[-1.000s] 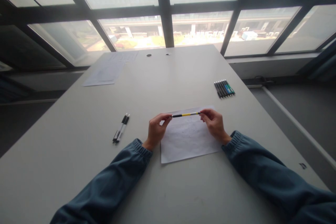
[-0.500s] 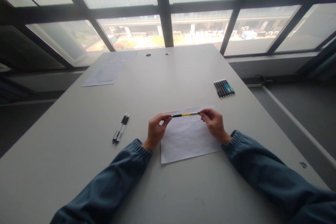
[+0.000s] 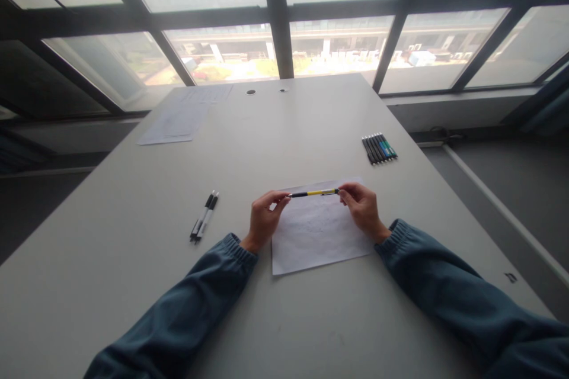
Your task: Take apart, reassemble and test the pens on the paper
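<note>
Hands meet over a white sheet of paper [image 3: 317, 237] on a long grey counter [image 3: 284, 130], seen from the head camera. The left hand [image 3: 263, 219] pinches the dark end of a yellow-and-black pen [image 3: 313, 193], and the right hand [image 3: 363, 208] pinches the other end; each grip is closed on the pen, which is held level just above the far edge of the sheet. Both arms wear blue-grey sleeves [image 3: 440, 284]. Two black-and-white pens [image 3: 204, 217] lie side by side on the counter to the left, well apart from the hands. A row of dark pens [image 3: 379, 148] lies to the far right. More papers [image 3: 178, 121] rest near the counter's far left corner, below the large window [image 3: 284, 12].
</note>
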Motion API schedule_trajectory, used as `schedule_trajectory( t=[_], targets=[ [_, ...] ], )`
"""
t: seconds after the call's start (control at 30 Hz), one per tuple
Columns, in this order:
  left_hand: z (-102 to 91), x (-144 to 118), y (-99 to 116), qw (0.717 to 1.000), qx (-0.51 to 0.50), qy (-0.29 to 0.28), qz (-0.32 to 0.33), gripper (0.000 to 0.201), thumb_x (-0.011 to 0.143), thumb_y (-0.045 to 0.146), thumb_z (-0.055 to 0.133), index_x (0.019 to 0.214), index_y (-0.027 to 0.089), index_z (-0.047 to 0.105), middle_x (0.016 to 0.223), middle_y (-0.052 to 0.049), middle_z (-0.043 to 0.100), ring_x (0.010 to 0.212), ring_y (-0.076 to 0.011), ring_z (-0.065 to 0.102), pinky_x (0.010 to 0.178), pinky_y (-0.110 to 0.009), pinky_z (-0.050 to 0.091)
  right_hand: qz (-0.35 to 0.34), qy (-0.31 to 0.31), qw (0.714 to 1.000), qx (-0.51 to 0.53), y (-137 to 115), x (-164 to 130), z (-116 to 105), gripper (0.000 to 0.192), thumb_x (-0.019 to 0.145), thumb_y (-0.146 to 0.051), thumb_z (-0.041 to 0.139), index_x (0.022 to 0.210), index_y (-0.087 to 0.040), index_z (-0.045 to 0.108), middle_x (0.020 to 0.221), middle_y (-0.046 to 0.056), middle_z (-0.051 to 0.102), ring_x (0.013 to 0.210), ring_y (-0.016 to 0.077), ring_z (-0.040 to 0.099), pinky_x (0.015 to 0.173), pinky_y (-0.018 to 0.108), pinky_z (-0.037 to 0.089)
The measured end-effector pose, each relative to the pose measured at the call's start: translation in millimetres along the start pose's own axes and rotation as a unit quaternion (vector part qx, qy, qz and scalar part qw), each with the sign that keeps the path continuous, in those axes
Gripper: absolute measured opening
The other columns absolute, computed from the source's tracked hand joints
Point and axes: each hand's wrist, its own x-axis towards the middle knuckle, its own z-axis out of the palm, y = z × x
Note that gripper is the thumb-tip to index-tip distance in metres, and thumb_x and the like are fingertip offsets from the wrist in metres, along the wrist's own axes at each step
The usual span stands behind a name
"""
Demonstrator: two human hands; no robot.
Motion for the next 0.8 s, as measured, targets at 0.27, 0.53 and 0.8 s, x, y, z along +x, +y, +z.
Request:
schedule_trajectory(
  t=[0.27, 0.53, 0.8],
  targets=[
    [-0.7, -0.3, -0.1, 1.0, 0.01, -0.002, 0.003, 0.018, 0.089, 0.036, 0.071, 0.094, 0.019, 0.076, 0.087, -0.005, 0.076, 0.078, -0.0159, 0.069, 0.074, -0.028, 0.055, -0.002, -0.001, 1.0, -0.013, -1.5, -0.4, -0.2, 0.024, 0.085, -0.041, 0.072, 0.09, -0.018, 0.07, 0.066, 0.0, 0.063, 0.058, 0.0137, 0.057, 0.055, 0.028, 0.049],
    [-1.1, 0.5, 0.4, 1.0, 0.013, -0.01, 0.006, 0.019, 0.089, 0.037, 0.07, 0.092, 0.019, 0.076, 0.083, -0.005, 0.076, 0.073, -0.0148, 0.068, 0.07, -0.026, 0.054, -0.001, 0.002, 1.0, -0.011, 0.4, -0.4, -0.2, 0.024, 0.085, -0.041, 0.072, 0.09, -0.018, 0.07, 0.068, 0.0, 0.064, 0.058, 0.0136, 0.058, 0.056, 0.028, 0.05],
    [-1.0, -0.3, 0.5, 1.0, 0.004, -0.014, -0.001, 0.021, 0.089, 0.038, 0.07, 0.093, 0.018, 0.076, 0.083, -0.006, 0.075, 0.073, -0.0149, 0.068, 0.069, -0.026, 0.054, -0.005, 0.001, 1.0, -0.01, 0.4, -0.2, 0.2, 0.025, 0.085, -0.043, 0.072, 0.089, -0.018, 0.071, 0.067, 0.001, 0.064, 0.058, 0.014, 0.058, 0.056, 0.028, 0.05]
  ],
)
